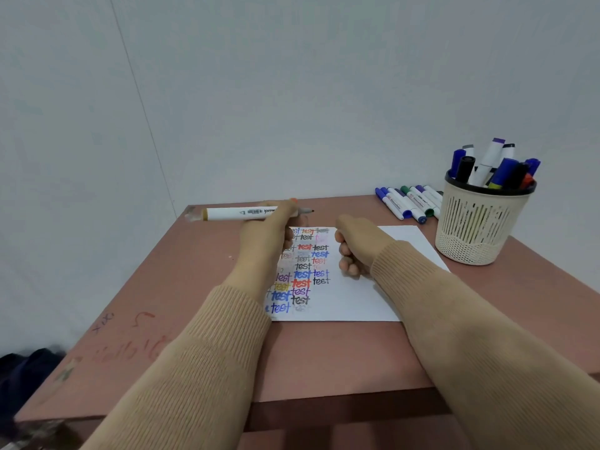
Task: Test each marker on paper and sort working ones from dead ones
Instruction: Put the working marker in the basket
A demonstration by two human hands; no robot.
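Marker with a white barrel was level in the air over the far part of the table, its bare dark tip pointing right; the left hand gripped it near the tip. Below was the paper, its left side covered with coloured "test" words. The right hand rested on it, curled into a fist. Further right, loose markers lay in a row beside a basket full of markers

Left hand gripping marker (uncapped), right hand curled
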